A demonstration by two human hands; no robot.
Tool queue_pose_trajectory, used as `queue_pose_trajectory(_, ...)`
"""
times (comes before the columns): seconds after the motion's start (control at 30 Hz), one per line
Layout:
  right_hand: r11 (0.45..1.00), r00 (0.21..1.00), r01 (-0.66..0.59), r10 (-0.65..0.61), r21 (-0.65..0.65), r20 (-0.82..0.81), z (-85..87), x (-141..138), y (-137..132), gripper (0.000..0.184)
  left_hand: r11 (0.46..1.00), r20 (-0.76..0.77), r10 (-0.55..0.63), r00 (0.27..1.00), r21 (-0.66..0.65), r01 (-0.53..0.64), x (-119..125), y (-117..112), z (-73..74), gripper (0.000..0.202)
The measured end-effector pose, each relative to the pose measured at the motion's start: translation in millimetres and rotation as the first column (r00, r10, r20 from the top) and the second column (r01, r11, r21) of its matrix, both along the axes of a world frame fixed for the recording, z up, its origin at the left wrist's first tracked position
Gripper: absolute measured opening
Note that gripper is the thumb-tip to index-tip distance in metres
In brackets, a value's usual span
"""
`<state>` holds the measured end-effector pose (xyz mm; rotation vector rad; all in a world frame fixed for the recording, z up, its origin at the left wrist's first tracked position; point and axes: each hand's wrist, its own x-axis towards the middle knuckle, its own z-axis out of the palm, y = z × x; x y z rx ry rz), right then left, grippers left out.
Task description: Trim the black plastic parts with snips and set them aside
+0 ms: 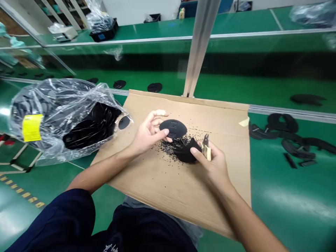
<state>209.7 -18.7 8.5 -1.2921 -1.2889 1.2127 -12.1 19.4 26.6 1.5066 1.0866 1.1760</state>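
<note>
My left hand (152, 131) pinches a flat black oval plastic piece (173, 128) by its left end, thumb on top. In my right hand (212, 157) are small cutting pliers (206, 148) with pale handles, their tips pointing away from me. The thumb of that same hand presses on a second black plastic piece (187, 152), curved and with a pointed top. Between and beneath the hands, many tiny black scraps (168, 148) lie scattered on a cardboard sheet (168, 194).
To the left lies a clear plastic bag (68, 87) of black pieces, with a yellow label (32, 127). Curved black parts (296, 136) rest on the green table at right. A metal post (201, 45) rises behind the cardboard. Black ovals (154, 87) lie on the conveyor.
</note>
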Motion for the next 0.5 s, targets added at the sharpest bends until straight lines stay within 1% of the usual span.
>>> queue_pose_trajectory(0.03,1.000,0.999,-0.003,0.002,-0.020,-0.039,-0.1,0,-1,0.032,1.000,-0.023,-0.021,1.000,0.020,0.022,8,-4,-5.5,0.037)
queue_pose_trajectory(0.1,0.999,0.996,-0.012,0.008,-0.039,-0.091,0.0,-1,-3,0.033,0.992,-0.109,-0.040,0.993,0.112,0.052,17,-11,-15.3,0.029)
queue_pose_trajectory(0.17,0.999,0.995,-0.015,0.011,-0.041,-0.097,0.7,-1,-5,0.032,0.976,-0.201,-0.062,0.978,0.192,0.101,18,-16,-23.5,0.023)
queue_pose_trajectory(0.23,0.999,0.998,-0.015,0.012,-0.041,-0.069,1.2,-2,-6,0.032,0.968,-0.245,-0.092,0.965,0.207,0.145,16,-18,-30.1,0.024)
queue_pose_trajectory(0.3,0.999,0.999,-0.020,0.019,-0.040,-0.037,1.0,-4,-7,0.031,0.967,-0.253,-0.084,0.964,0.213,0.140,13,-19,-34.8,0.028)
queue_pose_trajectory(0.37,0.999,1.000,-0.029,0.029,-0.025,-0.010,0.2,-5,-8,0.029,0.964,-0.273,-0.045,0.961,0.241,0.113,11,-19,-37.4,0.029)
queue_pose_trajectory(0.5,0.999,0.999,-0.036,0.037,-0.002,0.026,-2.3,-6,-9,0.025,0.964,-0.281,0.010,0.960,0.258,0.065,12,-21,-37.6,0.025)
